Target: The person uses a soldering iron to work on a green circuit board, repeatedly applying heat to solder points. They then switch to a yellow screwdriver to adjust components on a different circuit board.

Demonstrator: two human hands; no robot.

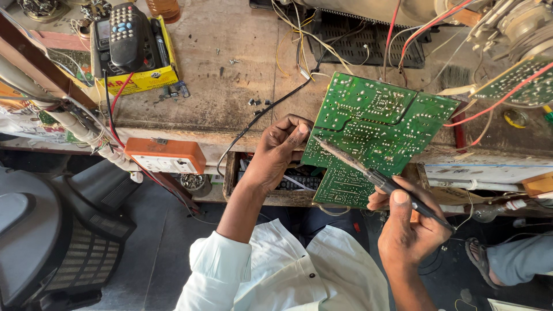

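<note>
Circuit board (pixel 374 135): green, solder side up, tilted over the worktop (pixel 230 86) edge.
Soldering iron (pixel 368 173): your right hand (pixel 412 227) grips it, tip pointing up-left.
Left hand (pixel 279 152): pinches the board's left edge.

Green circuit board (pixel 377 129), solder side up, covered in pale traces and tiny silver joints. It's tilted, top edge resting on the worn wooden bench, bottom half hanging past the front edge. Soldering iron (pixel 380 179), dark handle with a thin metal shaft, lies diagonally across it, tip near the left edge.
</note>
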